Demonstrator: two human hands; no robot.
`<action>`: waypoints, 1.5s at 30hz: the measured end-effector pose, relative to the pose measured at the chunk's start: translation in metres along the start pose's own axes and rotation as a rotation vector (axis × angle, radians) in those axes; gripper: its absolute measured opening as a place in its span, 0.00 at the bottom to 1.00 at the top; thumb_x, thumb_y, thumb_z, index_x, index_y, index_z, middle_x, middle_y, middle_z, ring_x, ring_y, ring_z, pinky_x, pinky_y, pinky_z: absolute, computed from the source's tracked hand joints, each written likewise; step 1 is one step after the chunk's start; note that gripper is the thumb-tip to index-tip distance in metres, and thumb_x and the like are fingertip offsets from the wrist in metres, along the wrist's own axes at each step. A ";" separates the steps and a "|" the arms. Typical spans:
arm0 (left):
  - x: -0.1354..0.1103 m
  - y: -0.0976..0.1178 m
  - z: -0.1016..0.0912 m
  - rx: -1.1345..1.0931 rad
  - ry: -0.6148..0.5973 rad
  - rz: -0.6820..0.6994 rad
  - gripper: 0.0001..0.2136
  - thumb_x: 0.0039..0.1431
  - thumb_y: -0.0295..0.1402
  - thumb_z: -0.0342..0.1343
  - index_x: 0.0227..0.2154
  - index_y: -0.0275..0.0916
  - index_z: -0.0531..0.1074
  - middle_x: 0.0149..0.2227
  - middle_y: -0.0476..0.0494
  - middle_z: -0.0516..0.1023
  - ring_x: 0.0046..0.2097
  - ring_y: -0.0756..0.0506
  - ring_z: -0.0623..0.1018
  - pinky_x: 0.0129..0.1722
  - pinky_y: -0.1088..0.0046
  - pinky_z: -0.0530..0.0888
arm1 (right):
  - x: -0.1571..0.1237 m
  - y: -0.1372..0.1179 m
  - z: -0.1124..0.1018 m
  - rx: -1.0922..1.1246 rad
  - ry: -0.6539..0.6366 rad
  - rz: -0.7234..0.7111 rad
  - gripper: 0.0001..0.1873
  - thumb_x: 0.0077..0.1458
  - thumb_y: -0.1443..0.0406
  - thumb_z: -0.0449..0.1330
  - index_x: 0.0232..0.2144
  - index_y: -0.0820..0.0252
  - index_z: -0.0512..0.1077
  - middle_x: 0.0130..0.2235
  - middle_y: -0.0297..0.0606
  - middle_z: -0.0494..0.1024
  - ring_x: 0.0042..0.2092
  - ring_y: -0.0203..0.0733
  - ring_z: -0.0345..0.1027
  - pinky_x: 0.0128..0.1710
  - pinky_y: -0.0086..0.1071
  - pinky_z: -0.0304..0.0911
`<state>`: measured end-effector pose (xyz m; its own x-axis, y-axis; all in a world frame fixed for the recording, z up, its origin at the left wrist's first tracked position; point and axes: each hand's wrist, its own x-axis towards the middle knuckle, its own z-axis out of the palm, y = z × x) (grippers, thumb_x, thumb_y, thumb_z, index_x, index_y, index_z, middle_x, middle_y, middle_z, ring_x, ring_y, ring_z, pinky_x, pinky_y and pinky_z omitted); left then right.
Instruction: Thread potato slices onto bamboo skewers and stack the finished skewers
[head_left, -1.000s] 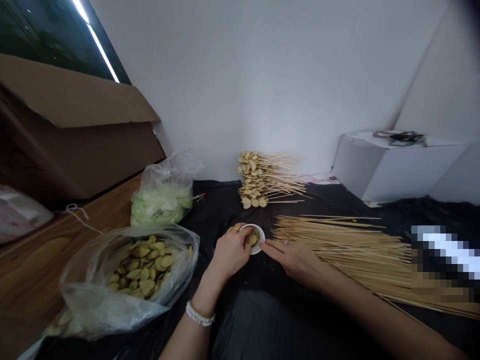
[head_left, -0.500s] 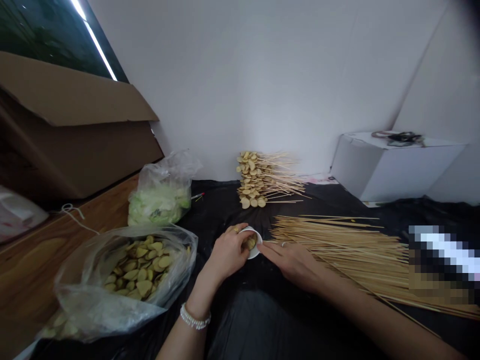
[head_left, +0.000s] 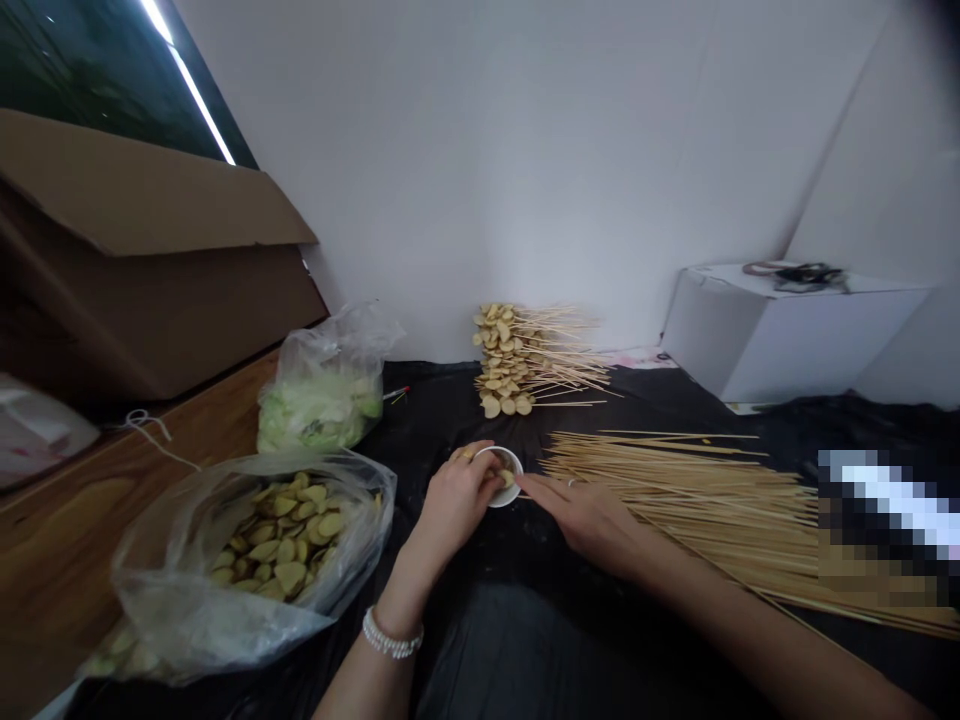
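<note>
A small white cup (head_left: 517, 462) stands on the black sheet between my hands, with pale potato slices (head_left: 508, 479) in it. My left hand (head_left: 459, 492) reaches over the cup's left rim, thumb and fingers closed on a slice inside. From the right, my right hand (head_left: 589, 515) meets the cup's rim with its fingers held together; what they grip, if anything, is mostly hidden. Beside it lies a wide pile of thin wooden skewers (head_left: 697, 510). Behind the cup are stacked skewers threaded with potato slices (head_left: 502, 360).
An open plastic bag of potato slices (head_left: 289, 535) sits at the left, and a bag of pale green vegetables (head_left: 322, 400) stands behind it. Farther back are a cardboard box (head_left: 165, 310) and a white box (head_left: 795, 340). A red-tipped pen-like object (head_left: 397, 392) lies near the wall.
The cup has shifted slightly away from me and to the left. My left fingers now reach farther over its opening. My right hand stays at its right rim.
</note>
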<state>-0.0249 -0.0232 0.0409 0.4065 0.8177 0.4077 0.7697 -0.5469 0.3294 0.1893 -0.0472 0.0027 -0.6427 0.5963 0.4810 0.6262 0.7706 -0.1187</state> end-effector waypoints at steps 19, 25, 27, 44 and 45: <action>0.007 -0.012 -0.001 -0.284 0.458 -0.318 0.06 0.52 0.37 0.58 0.27 0.40 0.75 0.49 0.40 0.76 0.50 0.41 0.74 0.53 0.59 0.67 | -0.003 0.005 -0.003 -0.125 -0.040 0.122 0.25 0.56 0.73 0.49 0.56 0.64 0.65 0.50 0.49 0.75 0.42 0.46 0.74 0.39 0.38 0.71; 0.005 0.008 -0.003 -0.777 0.546 -0.299 0.09 0.55 0.38 0.56 0.30 0.39 0.66 0.40 0.41 0.78 0.38 0.45 0.79 0.38 0.68 0.75 | -0.004 0.007 -0.004 -0.152 0.085 0.193 0.20 0.57 0.72 0.50 0.51 0.63 0.69 0.42 0.45 0.77 0.40 0.45 0.72 0.38 0.36 0.69; 0.004 0.019 -0.002 -0.965 0.421 -0.305 0.10 0.55 0.38 0.58 0.31 0.39 0.63 0.34 0.44 0.79 0.32 0.46 0.79 0.31 0.71 0.75 | -0.004 0.009 -0.007 -0.162 0.136 0.193 0.20 0.57 0.73 0.49 0.51 0.65 0.69 0.41 0.46 0.77 0.41 0.45 0.72 0.39 0.36 0.69; 0.000 0.035 0.029 -1.817 -0.126 -0.708 0.10 0.47 0.28 0.66 0.32 0.35 0.71 0.30 0.48 0.77 0.29 0.54 0.77 0.29 0.82 0.73 | -0.006 0.011 -0.024 -0.262 0.271 0.142 0.21 0.58 0.73 0.47 0.51 0.65 0.70 0.42 0.48 0.78 0.39 0.42 0.73 0.38 0.33 0.68; 0.000 0.033 0.030 -1.821 -0.122 -0.716 0.09 0.48 0.28 0.65 0.32 0.35 0.71 0.32 0.46 0.78 0.30 0.54 0.77 0.30 0.82 0.74 | -0.006 0.010 -0.025 -0.272 0.261 0.131 0.21 0.58 0.73 0.47 0.50 0.65 0.70 0.42 0.48 0.78 0.38 0.42 0.73 0.37 0.33 0.68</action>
<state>0.0157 -0.0360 0.0263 0.3900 0.8984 -0.2019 -0.5261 0.3974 0.7519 0.2104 -0.0481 0.0203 -0.4376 0.5813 0.6860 0.8120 0.5832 0.0238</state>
